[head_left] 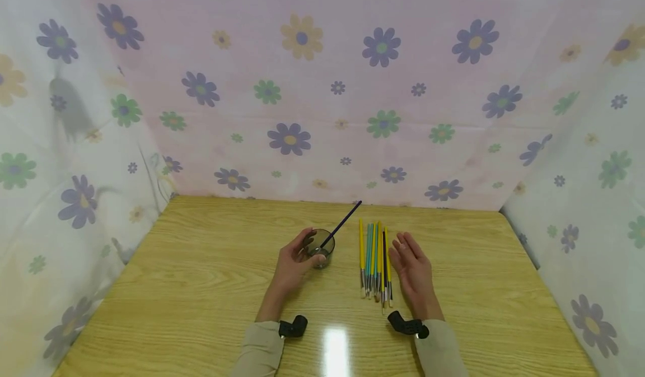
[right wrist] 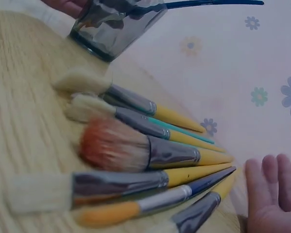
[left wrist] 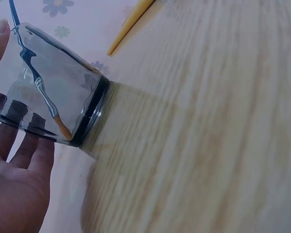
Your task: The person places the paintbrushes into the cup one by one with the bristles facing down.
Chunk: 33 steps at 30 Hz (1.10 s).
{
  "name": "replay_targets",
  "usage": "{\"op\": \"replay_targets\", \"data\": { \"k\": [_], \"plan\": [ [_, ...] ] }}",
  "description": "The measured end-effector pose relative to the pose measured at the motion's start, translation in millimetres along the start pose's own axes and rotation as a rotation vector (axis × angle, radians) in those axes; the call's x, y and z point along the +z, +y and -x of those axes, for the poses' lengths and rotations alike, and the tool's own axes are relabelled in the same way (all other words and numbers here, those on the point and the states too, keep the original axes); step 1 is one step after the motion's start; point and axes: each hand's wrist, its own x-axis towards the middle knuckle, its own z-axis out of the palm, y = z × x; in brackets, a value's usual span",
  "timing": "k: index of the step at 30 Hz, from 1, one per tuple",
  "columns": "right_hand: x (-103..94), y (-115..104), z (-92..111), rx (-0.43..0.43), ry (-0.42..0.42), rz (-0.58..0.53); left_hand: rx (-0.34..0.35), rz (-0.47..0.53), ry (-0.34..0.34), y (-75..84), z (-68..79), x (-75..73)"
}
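My left hand (head_left: 291, 265) grips a clear drinking glass (head_left: 328, 249), its thumb on the near side and fingers on the far side. A dark-handled paintbrush (head_left: 344, 220) leans in the glass, handle up to the right. In the left wrist view its orange-brown bristles (left wrist: 63, 128) are at the bottom of the glass (left wrist: 58, 73). Several paintbrushes (head_left: 373, 254) with yellow, teal and dark handles lie side by side, bristles toward me. Beside their right edge my right hand (head_left: 415, 270) holds nothing, fingers extended. The right wrist view shows a brush with reddish bristles (right wrist: 111, 145) among them.
The wooden table (head_left: 211, 287) extends to both sides of the hands. Flowered cloth (head_left: 322, 97) hangs behind the table and along both sides. Each wrist carries a black camera mount, one at the left wrist (head_left: 294, 326) and one at the right wrist (head_left: 407, 325).
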Motion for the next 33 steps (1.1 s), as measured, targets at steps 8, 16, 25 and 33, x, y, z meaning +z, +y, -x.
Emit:
{"op": "replay_targets", "data": {
  "k": [8, 16, 25, 33],
  "plan": [
    [-3.1, -2, 3, 0.03, 0.068, 0.188, 0.002, -0.006, 0.001, 0.0, 1.3, 0.3],
    [3.4, -4, 5, 0.017, 0.145, 0.573, 0.011, -0.014, 0.007, -0.5, 1.7, 2.0],
    [9.0, -8, 7, -0.014, 0.184, 0.928, 0.006, -0.002, 0.012, -0.2, 2.4, 2.1],
    [14.6, -11, 7, -0.042, 0.234, 1.026, 0.006, -0.006, 0.018, 1.5, 2.0, 1.7]
  ]
}}
